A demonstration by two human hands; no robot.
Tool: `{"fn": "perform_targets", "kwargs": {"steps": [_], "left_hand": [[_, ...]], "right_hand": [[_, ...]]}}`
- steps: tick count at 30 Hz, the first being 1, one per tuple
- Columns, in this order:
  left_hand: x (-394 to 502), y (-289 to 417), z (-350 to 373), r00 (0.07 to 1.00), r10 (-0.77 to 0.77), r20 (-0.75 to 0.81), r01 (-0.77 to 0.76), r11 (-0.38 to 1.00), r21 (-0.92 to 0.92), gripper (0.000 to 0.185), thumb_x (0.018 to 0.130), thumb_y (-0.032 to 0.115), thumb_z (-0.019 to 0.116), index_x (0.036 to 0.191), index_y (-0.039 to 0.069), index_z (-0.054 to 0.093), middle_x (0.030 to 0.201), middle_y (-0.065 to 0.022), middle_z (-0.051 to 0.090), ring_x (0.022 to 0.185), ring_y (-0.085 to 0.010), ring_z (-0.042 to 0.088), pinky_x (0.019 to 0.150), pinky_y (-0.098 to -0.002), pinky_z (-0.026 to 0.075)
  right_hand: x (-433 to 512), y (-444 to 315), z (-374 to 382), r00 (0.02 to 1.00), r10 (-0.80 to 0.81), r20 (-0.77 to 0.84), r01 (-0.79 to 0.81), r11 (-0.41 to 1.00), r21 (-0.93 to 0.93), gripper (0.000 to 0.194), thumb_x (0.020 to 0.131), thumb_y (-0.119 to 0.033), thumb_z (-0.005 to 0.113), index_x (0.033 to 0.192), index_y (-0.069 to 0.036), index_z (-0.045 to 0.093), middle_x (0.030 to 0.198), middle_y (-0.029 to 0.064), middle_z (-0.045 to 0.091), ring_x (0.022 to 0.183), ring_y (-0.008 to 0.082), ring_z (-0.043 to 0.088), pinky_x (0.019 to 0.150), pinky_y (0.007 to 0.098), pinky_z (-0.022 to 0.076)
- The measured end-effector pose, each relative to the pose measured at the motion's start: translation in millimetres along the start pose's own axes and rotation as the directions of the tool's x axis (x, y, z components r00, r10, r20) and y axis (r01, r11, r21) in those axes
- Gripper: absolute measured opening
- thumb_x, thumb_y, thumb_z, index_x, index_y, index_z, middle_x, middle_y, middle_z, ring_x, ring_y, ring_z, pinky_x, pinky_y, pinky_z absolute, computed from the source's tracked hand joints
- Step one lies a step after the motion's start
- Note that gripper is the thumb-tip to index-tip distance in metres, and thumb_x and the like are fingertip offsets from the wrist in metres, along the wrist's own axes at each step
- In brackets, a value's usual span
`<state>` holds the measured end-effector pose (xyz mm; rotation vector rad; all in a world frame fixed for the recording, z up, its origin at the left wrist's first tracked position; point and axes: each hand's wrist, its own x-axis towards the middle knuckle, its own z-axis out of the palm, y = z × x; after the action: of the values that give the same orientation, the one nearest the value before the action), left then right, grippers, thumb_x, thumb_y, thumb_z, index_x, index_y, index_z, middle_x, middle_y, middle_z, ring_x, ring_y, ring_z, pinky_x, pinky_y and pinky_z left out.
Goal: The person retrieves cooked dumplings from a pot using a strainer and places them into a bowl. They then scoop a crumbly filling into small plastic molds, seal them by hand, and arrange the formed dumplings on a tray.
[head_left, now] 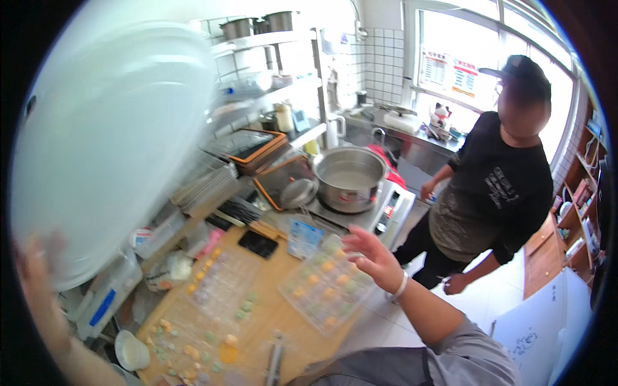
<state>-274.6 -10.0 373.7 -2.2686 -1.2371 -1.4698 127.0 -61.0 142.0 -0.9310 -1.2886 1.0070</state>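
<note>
At the left, my left hand (36, 270) touches or lies over the lower edge of a large, blurred white plastic basin or lid (111, 144); whether it grips it I cannot tell. Out over the far right edge of the wooden work table (270, 294), my right hand (364, 253) is raised with fingers apart, a pale band on its wrist. Just below and left of it lies a clear plastic tray (323, 289) with orange and green pieces. A second clear tray (219, 284) has orange pieces along one side. Small coloured pieces (193, 352) are scattered at the near left.
A steel pot (350, 178) with pale liquid stands on a cooktop beyond the table. A phone (258, 243) and a blue-and-white packet (305, 236) lie on the table. A white cup (131, 351) is at its left edge. Another person (487, 178) stands at the right. Shelves (270, 96) rise behind.
</note>
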Motion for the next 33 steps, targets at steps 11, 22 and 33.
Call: {"fn": "perform_targets", "kwargs": {"steps": [11,22,33], "left_hand": [[-154,145,333,0.434,-0.06,0.899,0.888,0.197,-0.416,0.04,0.087,0.025,0.059,0.118,0.004,0.043,0.098,-0.0067,0.058,0.084,-0.0117,0.057,0.071,-0.025,0.046],[-150,223,240,0.272,0.473,0.838,0.22,0.818,-0.532,0.04,0.08,0.022,0.061,0.113,0.001,0.054,0.106,-0.0183,0.059,0.095,-0.0352,0.058,0.08,-0.0424,0.047],[-112,213,78,0.246,0.288,0.925,-0.419,0.893,-0.166,0.021,0.079,0.022,0.055,0.093,0.007,0.061,0.086,-0.007,0.062,0.07,-0.018,0.063,0.056,-0.0326,0.049]], "right_hand": [[-168,-11,-160,0.859,0.396,-0.324,-0.148,0.798,0.585,0.03,0.087,-0.013,0.055,0.114,-0.001,0.052,0.103,0.0069,0.06,0.094,0.018,0.058,0.088,0.0345,0.0464],[-238,51,-244,0.505,0.505,-0.7,-0.039,0.823,0.566,0.019,0.089,-0.015,0.054,0.106,-0.006,0.055,0.1,0.005,0.061,0.093,0.019,0.058,0.086,0.0366,0.0482],[-150,80,-200,0.598,0.446,-0.666,0.102,0.781,0.616,0.025,0.092,-0.01,0.048,0.112,0.004,0.05,0.111,0.0146,0.059,0.101,0.0234,0.059,0.088,0.0333,0.0514]]}}
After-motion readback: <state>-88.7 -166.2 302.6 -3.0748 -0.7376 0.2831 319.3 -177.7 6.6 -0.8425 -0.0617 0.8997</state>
